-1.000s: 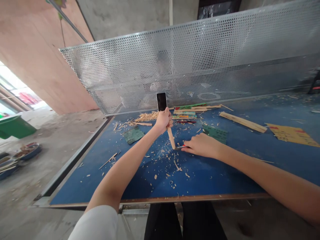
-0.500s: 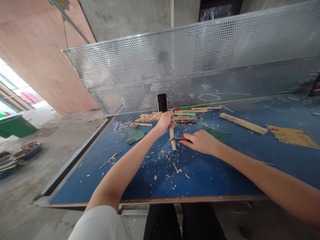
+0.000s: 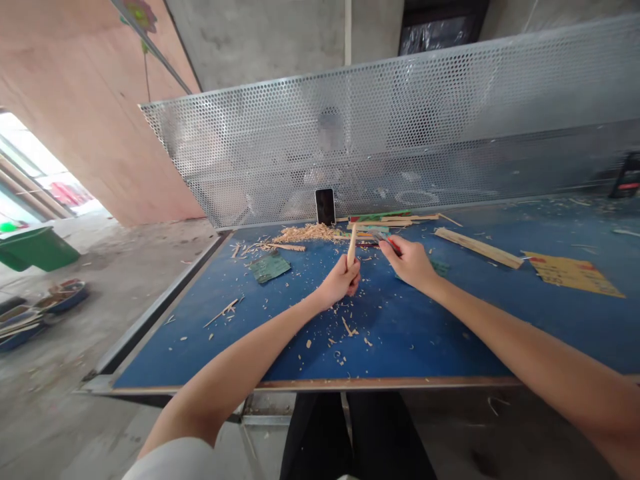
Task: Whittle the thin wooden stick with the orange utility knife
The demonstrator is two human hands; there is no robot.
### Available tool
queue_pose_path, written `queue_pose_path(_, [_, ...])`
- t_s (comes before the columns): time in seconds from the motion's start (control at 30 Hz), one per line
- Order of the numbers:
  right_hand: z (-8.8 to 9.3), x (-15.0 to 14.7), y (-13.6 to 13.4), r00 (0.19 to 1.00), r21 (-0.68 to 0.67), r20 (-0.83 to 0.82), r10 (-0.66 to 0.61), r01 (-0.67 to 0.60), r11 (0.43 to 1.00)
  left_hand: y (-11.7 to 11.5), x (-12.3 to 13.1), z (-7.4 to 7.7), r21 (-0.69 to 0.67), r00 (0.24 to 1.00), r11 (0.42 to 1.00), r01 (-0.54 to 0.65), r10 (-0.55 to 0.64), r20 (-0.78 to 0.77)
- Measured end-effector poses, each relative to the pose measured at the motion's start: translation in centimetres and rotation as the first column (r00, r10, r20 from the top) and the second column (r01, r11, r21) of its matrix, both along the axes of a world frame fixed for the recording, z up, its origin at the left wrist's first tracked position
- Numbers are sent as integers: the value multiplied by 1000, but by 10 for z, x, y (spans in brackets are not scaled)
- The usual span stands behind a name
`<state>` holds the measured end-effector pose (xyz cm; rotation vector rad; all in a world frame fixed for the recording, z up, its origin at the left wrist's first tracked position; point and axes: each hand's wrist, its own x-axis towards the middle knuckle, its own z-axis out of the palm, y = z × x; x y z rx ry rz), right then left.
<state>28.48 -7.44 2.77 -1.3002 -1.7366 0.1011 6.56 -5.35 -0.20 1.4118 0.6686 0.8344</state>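
My left hand point(image 3: 342, 280) is closed around the lower part of a pale wooden stick point(image 3: 352, 248), which points up and away from me above the blue table. A knife with a red and black handle point(image 3: 394, 245) sits in my closed right hand point(image 3: 411, 261). Its grey blade point(image 3: 379, 235) is turned left, a little apart from the stick's upper end. Small wood shavings point(image 3: 347, 327) lie scattered on the table below my left hand.
A phone point(image 3: 325, 206) leans on the perforated metal panel point(image 3: 260, 153). Before it lies a shavings pile point(image 3: 305, 233). Green sandpaper point(image 3: 270, 267), a wooden slat point(image 3: 479, 248) and a yellow sheet point(image 3: 575, 272) rest on the blue table point(image 3: 200, 360).
My left hand has come nearer and now grips the stick's lower part, with its free end turned up. The knife has moved away from the wood, up and slightly right.
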Motion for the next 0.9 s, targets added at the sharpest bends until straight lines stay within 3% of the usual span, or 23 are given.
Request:
queue_pose_path(0.1, [-1, -4, 1, 994, -74, -102, 32, -39, 996, 0, -6, 11, -33, 999, 999, 38, -38, 23])
queue_pose_path(0.27, [-2, -4, 6, 901, -252, -422, 102, -224, 941, 6, -33, 34, 27, 966, 994, 102, -92, -240])
queue_pose_path(0.4, [-5, -5, 8, 874, -310, -454, 172, -336, 889, 11, -54, 52, 60, 934, 984, 168, -140, -328])
queue_pose_path(0.6, [-8, -10, 8, 855, -291, -489, 171, -345, 893, 20, -72, 65, 34, 966, 983, 179, -169, -197])
queue_pose_path(0.73, [-8, -12, 5, 838, -354, -484, 254, -452, 818, 26, -79, 65, -1, 972, 985, 172, -170, -163])
queue_pose_path(0.8, [-9, -15, 2, 835, -396, -470, 284, -488, 778, 30, -79, 65, -83, 993, 990, 114, -116, -15])
queue_pose_path(0.9, [-9, -23, -3, 838, -399, -472, 273, -479, 782, 33, -77, 68, -266, 964, 964, 10, 61, 260])
